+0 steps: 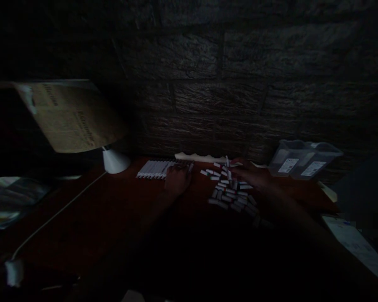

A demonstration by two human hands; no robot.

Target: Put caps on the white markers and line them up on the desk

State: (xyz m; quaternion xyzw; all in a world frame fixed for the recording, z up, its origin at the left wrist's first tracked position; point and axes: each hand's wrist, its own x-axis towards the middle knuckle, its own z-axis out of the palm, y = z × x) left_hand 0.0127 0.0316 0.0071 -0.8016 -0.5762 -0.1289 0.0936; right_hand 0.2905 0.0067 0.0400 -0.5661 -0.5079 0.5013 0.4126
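The scene is very dark. My left hand [177,179] rests on the red table [97,209], its fingers at the right end of a neat row of white markers [154,169] and closed on one marker there. My right hand [250,174] hovers over a loose pile of white markers [231,193] with coloured bands and pinches one marker [227,162] upright at its fingertips.
A clear plastic container [302,158] with labels stands at the back right. A long white strip [201,158] lies by the brick wall. A cardboard box [66,115] and a white lamp base [115,160] with its cable stand at the left. Papers [355,243] lie at the right edge.
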